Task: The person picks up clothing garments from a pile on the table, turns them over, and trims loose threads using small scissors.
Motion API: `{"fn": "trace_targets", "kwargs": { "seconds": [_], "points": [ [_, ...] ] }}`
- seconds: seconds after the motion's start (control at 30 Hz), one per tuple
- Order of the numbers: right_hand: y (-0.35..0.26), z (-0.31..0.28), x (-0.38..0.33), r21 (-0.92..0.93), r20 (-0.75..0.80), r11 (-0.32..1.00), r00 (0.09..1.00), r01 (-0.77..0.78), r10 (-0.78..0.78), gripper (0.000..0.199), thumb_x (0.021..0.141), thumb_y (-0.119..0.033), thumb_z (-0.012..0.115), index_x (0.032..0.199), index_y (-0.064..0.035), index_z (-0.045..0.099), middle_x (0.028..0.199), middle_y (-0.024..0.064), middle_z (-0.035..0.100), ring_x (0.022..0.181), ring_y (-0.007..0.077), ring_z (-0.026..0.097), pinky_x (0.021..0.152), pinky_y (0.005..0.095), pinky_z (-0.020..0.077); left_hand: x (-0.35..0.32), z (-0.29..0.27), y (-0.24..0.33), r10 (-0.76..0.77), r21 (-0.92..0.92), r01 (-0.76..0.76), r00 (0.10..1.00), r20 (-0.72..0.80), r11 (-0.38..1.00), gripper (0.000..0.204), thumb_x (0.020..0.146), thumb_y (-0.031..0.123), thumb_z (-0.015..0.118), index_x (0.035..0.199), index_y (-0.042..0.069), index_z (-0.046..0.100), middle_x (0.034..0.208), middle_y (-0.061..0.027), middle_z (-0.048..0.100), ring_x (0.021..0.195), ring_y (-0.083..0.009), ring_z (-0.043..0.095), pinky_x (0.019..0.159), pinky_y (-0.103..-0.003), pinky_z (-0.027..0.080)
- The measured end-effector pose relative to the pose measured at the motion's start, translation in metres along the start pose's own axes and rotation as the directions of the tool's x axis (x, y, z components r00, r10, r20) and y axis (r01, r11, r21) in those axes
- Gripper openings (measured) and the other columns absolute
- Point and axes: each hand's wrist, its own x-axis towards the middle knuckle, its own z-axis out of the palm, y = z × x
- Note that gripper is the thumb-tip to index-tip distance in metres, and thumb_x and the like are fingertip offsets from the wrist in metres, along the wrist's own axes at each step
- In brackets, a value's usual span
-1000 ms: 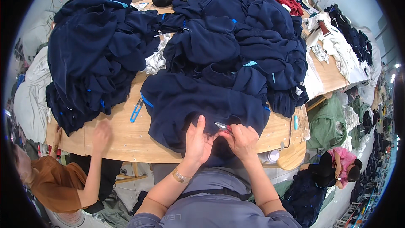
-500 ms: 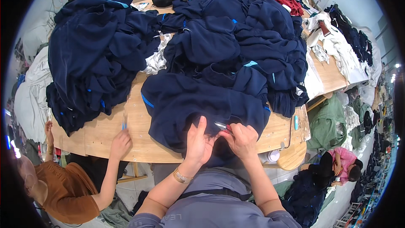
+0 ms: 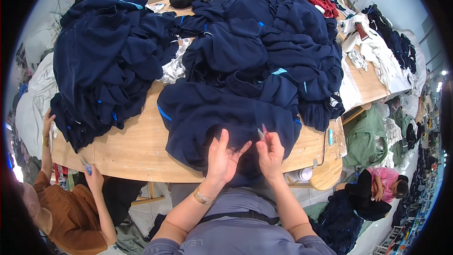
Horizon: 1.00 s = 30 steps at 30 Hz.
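Note:
A dark navy garment (image 3: 203, 108) lies bunched at the table's near edge, right in front of me. My left hand (image 3: 222, 163) is at its near edge, thumb raised and index finger stretched out apart from it. Dark cloth or thread shows between those fingers; the other fingertips are hard to make out. Just to the right, my right hand (image 3: 271, 158) is closed round small thread snips (image 3: 263, 133) with red handles. The snips point up and away over the cloth, slightly blurred, apart from the left hand.
Large heaps of navy garments (image 3: 108, 52) cover the wooden table (image 3: 141, 156). On the left, a co-worker in brown (image 3: 71, 208) holds blue snips and touches the left heap. A light-blue tool (image 3: 330, 136) lies at the right edge, near a wooden stool (image 3: 325, 174).
My right hand has turned, and the snips swing from pointing left to pointing upward, away from my left hand. The co-worker's hand with snips has drawn back from the table; their other hand reaches the heap.

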Motion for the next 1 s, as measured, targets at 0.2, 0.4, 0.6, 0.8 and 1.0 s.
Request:
{"fn": "trace_targets", "kwargs": {
  "seconds": [0.2, 0.4, 0.6, 0.8, 1.0],
  "points": [
    [-0.016, 0.022, 0.005, -0.030, 0.033, 0.988, 0.988, -0.152, 0.153, 0.024, 0.078, -0.012, 0.073, 0.084, -0.0024, 0.052, 0.063, -0.0037, 0.049, 0.056, -0.0001, 0.039, 0.047, 0.0163, 0.0316, -0.004, -0.003, -0.009, 0.033, 0.076, -0.036, 0.999, 0.043, 0.996, 0.014, 0.097, 0.025, 0.046, 0.100, 0.012, 0.050, 0.102, -0.0056, 0.061, 0.095, -0.0156, 0.060, 0.078, -0.034, 0.052],
    [-0.017, 0.004, 0.010, 0.558, 0.185, 0.740, 0.926, -0.374, 0.329, 0.010, 0.093, -0.012, 0.053, 0.085, -0.0066, 0.048, 0.056, -0.0067, 0.035, 0.042, 0.0019, 0.027, 0.040, 0.0209, 0.0197, 0.004, -0.012, 0.003, 0.015, 0.014, -0.016, 0.998, 0.065, 1.000, 0.010, 0.094, 0.016, 0.051, 0.102, 0.009, 0.050, 0.100, -0.0061, 0.061, 0.093, -0.0168, 0.060, 0.085, -0.042, 0.052],
    [-0.005, -0.008, 0.005, 0.409, 0.020, 0.887, 0.974, -0.215, 0.227, 0.015, 0.094, -0.015, 0.051, 0.082, -0.0066, 0.048, 0.060, -0.0072, 0.038, 0.047, 0.0011, 0.030, 0.043, 0.0181, 0.0223, 0.009, -0.014, 0.005, -0.033, -0.066, 0.039, 0.996, 0.086, 0.997, 0.011, 0.093, 0.016, 0.052, 0.101, 0.008, 0.053, 0.098, -0.0066, 0.061, 0.092, -0.0177, 0.060, 0.091, -0.043, 0.050],
    [-0.014, 0.014, 0.006, 0.105, 0.060, 0.956, 0.961, -0.274, 0.269, 0.008, 0.088, -0.005, 0.059, 0.086, -0.0044, 0.051, 0.074, -0.0054, 0.047, 0.063, 0.0000, 0.039, 0.055, 0.0148, 0.0309, 0.005, -0.006, 0.004, -0.019, 0.004, 0.018, 0.998, 0.054, 1.000, 0.018, 0.096, 0.023, 0.048, 0.102, 0.007, 0.055, 0.100, -0.0075, 0.063, 0.096, -0.0168, 0.061, 0.090, -0.042, 0.050],
    [-0.025, 0.013, 0.002, 0.408, 0.307, 0.827, 0.911, -0.387, 0.275, 0.009, 0.088, -0.006, 0.060, 0.084, -0.0025, 0.053, 0.072, -0.0081, 0.047, 0.063, -0.0016, 0.038, 0.055, 0.0144, 0.0307, 0.007, -0.017, 0.004, -0.020, -0.026, 0.023, 0.994, 0.105, 0.999, 0.019, 0.096, 0.022, 0.047, 0.102, 0.007, 0.057, 0.100, -0.0074, 0.064, 0.095, -0.0173, 0.062, 0.081, -0.035, 0.053]
  ]
}}
